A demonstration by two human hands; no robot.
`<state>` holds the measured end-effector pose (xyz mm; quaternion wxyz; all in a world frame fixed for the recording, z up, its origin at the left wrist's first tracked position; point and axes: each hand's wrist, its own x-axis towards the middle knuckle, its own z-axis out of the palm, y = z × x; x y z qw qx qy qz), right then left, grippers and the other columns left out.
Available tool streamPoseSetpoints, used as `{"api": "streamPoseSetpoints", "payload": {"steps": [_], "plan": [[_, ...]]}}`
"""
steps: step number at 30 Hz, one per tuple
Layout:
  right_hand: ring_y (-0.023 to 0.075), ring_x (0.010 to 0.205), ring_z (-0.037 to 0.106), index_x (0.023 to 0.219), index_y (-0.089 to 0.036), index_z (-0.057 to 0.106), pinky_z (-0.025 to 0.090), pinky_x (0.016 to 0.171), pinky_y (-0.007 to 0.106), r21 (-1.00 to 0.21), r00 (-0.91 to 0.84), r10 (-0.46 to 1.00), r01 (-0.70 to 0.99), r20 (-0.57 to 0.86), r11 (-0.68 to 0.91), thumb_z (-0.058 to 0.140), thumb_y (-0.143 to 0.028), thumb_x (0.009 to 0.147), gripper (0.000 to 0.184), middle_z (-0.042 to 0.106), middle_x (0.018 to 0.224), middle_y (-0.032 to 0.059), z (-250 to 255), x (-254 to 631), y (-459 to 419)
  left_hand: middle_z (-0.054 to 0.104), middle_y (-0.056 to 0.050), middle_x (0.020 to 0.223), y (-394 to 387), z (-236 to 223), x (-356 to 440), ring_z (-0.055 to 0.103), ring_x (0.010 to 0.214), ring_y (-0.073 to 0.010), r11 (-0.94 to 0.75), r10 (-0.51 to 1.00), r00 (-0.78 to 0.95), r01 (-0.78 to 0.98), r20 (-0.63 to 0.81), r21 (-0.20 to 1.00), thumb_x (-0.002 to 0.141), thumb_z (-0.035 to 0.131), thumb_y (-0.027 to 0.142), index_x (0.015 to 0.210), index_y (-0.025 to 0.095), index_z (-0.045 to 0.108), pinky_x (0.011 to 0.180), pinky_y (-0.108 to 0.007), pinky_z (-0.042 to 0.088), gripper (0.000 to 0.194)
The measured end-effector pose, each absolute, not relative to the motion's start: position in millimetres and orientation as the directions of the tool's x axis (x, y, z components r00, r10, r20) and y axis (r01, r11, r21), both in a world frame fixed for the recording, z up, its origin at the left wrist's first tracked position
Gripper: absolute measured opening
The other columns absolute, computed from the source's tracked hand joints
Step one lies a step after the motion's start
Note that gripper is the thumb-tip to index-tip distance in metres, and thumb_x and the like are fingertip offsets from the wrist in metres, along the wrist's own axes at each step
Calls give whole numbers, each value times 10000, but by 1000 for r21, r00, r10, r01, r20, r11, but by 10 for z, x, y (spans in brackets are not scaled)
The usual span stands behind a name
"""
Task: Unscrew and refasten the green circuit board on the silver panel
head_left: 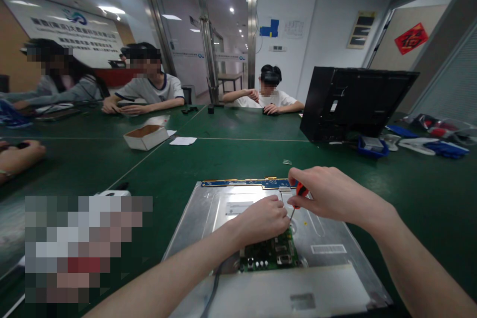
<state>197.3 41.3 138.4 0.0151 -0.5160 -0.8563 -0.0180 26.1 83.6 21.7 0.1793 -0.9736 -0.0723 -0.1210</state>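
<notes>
In the head view a flat metal display panel (328,236) lies back side up on the table before me. A green circuit board (274,251) sits on its middle, and a narrow blue circuit strip (242,184) runs along its far edge. My right hand (328,194) grips a screwdriver with a red and black handle (301,190); its thin shaft slants down to the board's far right corner. Beside that tip, my left hand (263,217) is closed over the board's far edge. Whatever its curled fingers hold is hidden.
A black monitor casing (357,104) stands at the right, near a blue tray (372,146) and gloves (434,146). An open white box (146,137) and paper (183,141) lie ahead on the green table (231,159). Several people sit around it. A dark cable (214,288) crosses the panel.
</notes>
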Motion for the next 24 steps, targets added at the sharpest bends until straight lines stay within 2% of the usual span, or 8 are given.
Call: {"api": "streamPoseSetpoints", "payload": {"steps": [12,20,24], "plan": [[211,708,642,909,-222,532,302,521,278,14,-439,898,898,28,439,600,-369,867,167,693,809,16,1387,2011,413,661,-29,687,822,225,263,584,626,-169,-924,102,956,194,276,-329,869,634,111,684,152,601,617,-306,410,192],[156,661,558,862,-221,484,309,552,268,-73,-529,848,845,37,530,535,-184,826,73,640,819,6,1399,2040,365,662,-26,697,819,246,265,577,634,-174,-926,114,964,192,242,-326,844,672,123,694,156,602,632,-304,423,169],[157,663,557,879,-224,487,305,556,267,-77,-518,855,852,21,518,517,-194,848,53,636,804,7,1391,2048,369,665,-26,705,821,252,267,580,648,-181,-923,117,967,190,225,-335,834,690,129,698,154,605,629,-310,417,161]]}}
